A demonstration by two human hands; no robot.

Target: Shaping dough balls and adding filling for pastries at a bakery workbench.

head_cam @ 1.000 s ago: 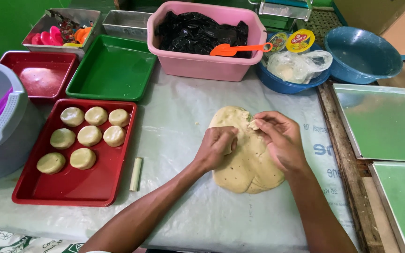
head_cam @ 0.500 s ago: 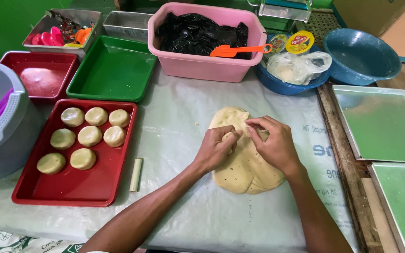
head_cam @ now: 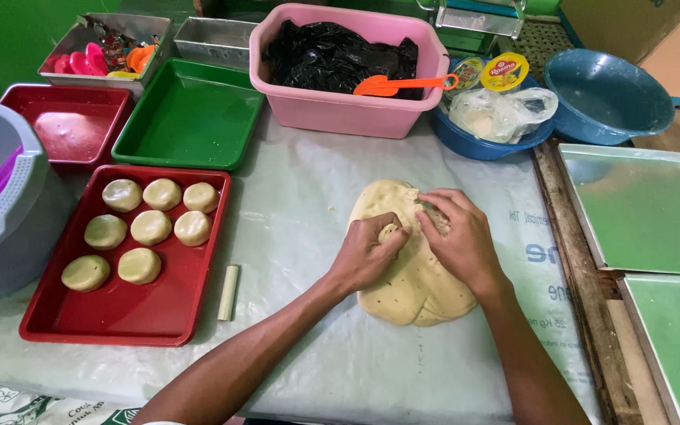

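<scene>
Right now, left hand (head_cam: 367, 256) clenched on a small pinched lump, right hand (head_cam: 456, 236) curled, fingers digging into the dough slab (head_cam: 415, 279) mid-counter (head_cam: 308, 236) | risk: slab tears unevenly or sticks to the sheet (looks soft) | red tray (head_cam: 190, 303) of dough rounds (head_cam: 139, 266) leftward; a dropped lump could roll | pink tub (head_cam: 340, 114) behind.

Plastic-covered table (head_cam: 316, 205): dough (head_cam: 415, 275), trays (head_cam: 123, 311)

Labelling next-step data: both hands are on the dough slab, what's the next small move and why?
Probably pull the pinched lump free with the left hand: its grip encloses a small knob of the flat pale dough slab, the right hand pins the slab, and eight dough rounds sit on the red rectangular tray.
</scene>
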